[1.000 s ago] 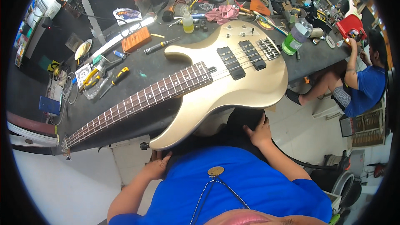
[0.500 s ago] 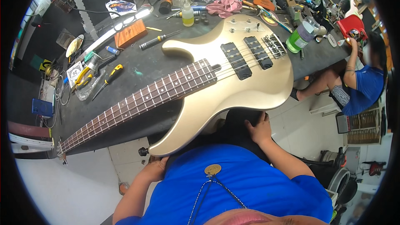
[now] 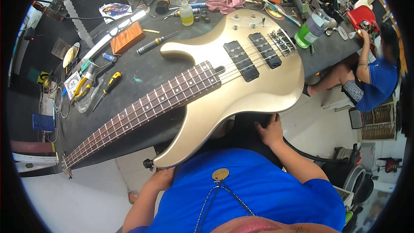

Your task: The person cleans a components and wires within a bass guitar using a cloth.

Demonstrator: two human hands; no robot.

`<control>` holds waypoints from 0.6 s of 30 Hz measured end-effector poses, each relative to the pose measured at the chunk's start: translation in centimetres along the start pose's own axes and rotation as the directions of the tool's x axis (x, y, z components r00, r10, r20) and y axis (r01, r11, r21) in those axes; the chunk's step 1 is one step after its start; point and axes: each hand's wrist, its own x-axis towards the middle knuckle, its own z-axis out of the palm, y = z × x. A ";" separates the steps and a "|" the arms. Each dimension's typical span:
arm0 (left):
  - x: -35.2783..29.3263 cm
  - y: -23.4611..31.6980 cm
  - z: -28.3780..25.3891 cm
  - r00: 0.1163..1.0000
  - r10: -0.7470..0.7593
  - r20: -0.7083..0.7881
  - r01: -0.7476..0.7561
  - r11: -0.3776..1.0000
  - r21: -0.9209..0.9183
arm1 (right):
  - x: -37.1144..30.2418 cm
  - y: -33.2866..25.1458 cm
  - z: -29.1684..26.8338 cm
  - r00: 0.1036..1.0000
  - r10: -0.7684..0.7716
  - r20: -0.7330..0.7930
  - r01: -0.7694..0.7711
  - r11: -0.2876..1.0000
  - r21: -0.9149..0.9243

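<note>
A gold bass guitar [image 3: 202, 121] lies face up across the dark workbench, its neck [image 3: 146, 105] reaching to the left and its body overhanging the near edge. Two black pickups [image 3: 241, 61] and a metal bridge [image 3: 281, 43] sit on the body. My right hand [image 3: 271, 131] rests on my dark-clothed lap just below the bass body, thumb apart from the fingers, holding nothing. Low at my left side, my left hand [image 3: 162, 178] is close under the bass's horn and its black strap button [image 3: 148, 163]; its fingers are hidden.
Left of the neck lie a yellow-black screwdriver [image 3: 107, 88] and pliers [image 3: 82, 87]. Behind the bass are a wooden block [image 3: 127, 38], a yellow-liquid bottle [image 3: 186, 15] and a pink cloth [image 3: 225, 2]. A green-liquid bottle [image 3: 307, 36] stands right. A person [image 3: 375, 77] sits at the far right.
The whole view has shifted slightly, so the bench and bass appear a little further left. Both my hands stay in nearly the same places.
</note>
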 end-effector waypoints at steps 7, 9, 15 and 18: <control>-0.1 0.8 -0.5 0.999 -0.010 0.032 0.011 0.999 -0.037 | 0.1 -0.1 -0.2 1.000 0.018 0.002 -0.018 1.000 0.008; -0.3 1.3 -0.6 0.999 -0.011 0.030 0.012 0.999 -0.047 | 0.1 -0.2 -0.2 1.000 0.021 0.006 -0.021 1.000 0.006; 0.1 0.1 -0.2 0.999 0.027 0.019 -0.026 0.999 -0.028 | 0.1 -0.3 -0.4 0.999 0.030 0.017 -0.030 1.000 0.003; 0.1 0.3 -0.3 0.999 -0.008 0.042 0.009 1.000 -0.029 | 0.1 0.0 -0.2 1.000 0.020 0.010 -0.020 1.000 0.006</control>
